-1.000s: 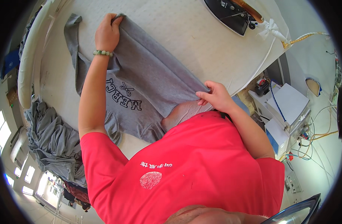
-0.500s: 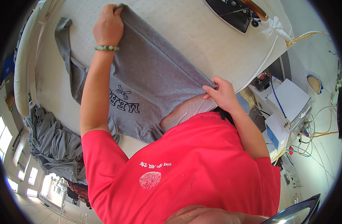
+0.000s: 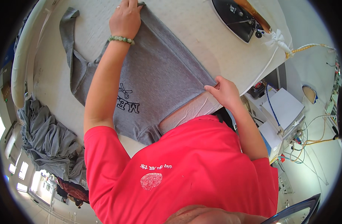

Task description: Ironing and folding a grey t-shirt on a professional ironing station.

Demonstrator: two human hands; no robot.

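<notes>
A grey sweatshirt (image 3: pixel 163 71) with dark printed lettering and a bow lies spread over the pale padded ironing table. My left hand (image 3: pixel 125 19), with a green bead bracelet at its wrist, is closed on the far corner of its long edge. At the near right corner, my right hand (image 3: pixel 225 91) pinches the same edge between thumb and fingers. The edge runs nearly straight between both hands. One sleeve (image 3: pixel 68 41) lies bent on the left, and my left forearm covers part of the print.
An iron (image 3: pixel 238 18) with a wooden handle rests at the far right, its cord wrapped in white cloth. A heap of grey garments (image 3: pixel 47 138) is at the left. White equipment (image 3: pixel 285 108) with hoses and cables stands beyond the table's right edge.
My left hand has shifted right and slightly away, drawing the far corner of the sweatshirt along. The fabric lies flatter. My right hand keeps its hold almost in place.
</notes>
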